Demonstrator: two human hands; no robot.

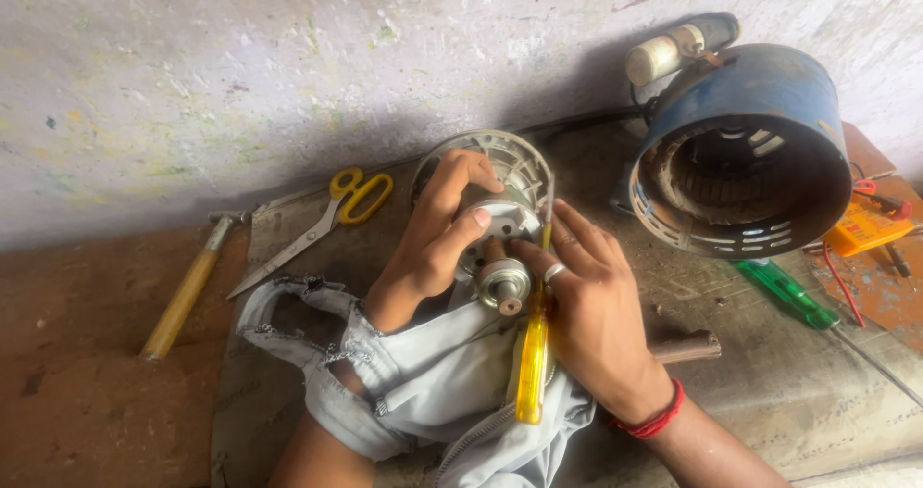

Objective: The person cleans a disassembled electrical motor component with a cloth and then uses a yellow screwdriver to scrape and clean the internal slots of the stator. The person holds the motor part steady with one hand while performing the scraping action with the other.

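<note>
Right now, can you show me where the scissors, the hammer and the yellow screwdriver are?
scissors [361, 197], head view, on the yellow handle loops.
hammer [183, 299], head view, middle of its wooden handle.
yellow screwdriver [531, 373], head view, on its yellow handle.

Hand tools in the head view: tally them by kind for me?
Screwdrivers: 2, the yellow screwdriver under the right hand and the green screwdriver
Hammer: 1
Scissors: 1
Total: 4

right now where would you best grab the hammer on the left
Probably by the wooden handle of the hammer, coming from above at mid-length: it lies flat and clear on the bench, its metal head up by the wall.
</note>
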